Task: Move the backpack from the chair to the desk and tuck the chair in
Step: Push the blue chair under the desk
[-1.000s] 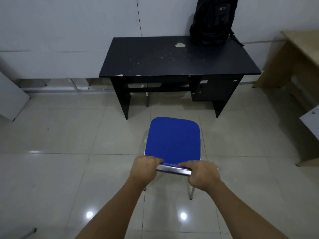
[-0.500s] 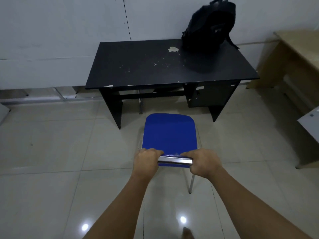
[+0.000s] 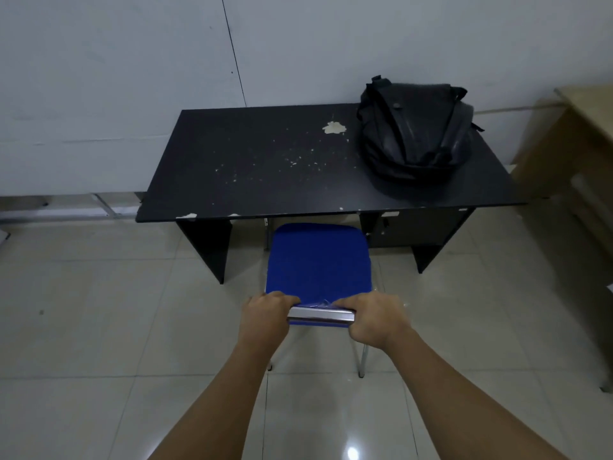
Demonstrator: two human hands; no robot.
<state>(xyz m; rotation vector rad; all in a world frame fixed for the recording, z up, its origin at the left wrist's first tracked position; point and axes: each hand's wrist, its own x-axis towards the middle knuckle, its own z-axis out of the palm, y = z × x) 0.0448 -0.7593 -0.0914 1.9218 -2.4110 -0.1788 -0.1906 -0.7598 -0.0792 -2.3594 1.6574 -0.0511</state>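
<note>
A: Head view, quick pass. Chair (image 3: pixel 317 260) sits on the floor (image 3: pixel 99 327) square to the desk, blue seat's front edge just at or just under the tabletop (image 3: pixel 265 161) lip. Can't tell which.

B: Backpack?

A: Backpack (image 3: pixel 416 134) already up on the tabletop, right rear corner, slumped near the wall (image 3: pixel 132 61). That half looks done. Soft, floppy, nothing to do with it now.

B: Hands?

A: Left hand (image 3: pixel 265 318) and right hand (image 3: pixel 378 322) both on the chrome bar (image 3: pixel 320 316) at the top of the chair back, one at each end. Fingers curled shut around it, thumbs not visible.

B: Handling?

A: My guess: light metal-frame chair, rigid, padded seat. Bar is the right grab point, two-handed keeps it straight. Chrome could be slick. Tile looks glossy, so legs probably slide, may chatter on grout lines.

B: Clearance?

A: Kneehole between the left panel (image 3: pixel 207 247) and the drawer unit (image 3: pixel 418 227) is wider than the seat, with a little more room on the left. Seat's right front corner is close to the drawer unit, so watch drift right. Floor around is open; wooden furniture (image 3: pixel 570 167) well off to the right.
</note>
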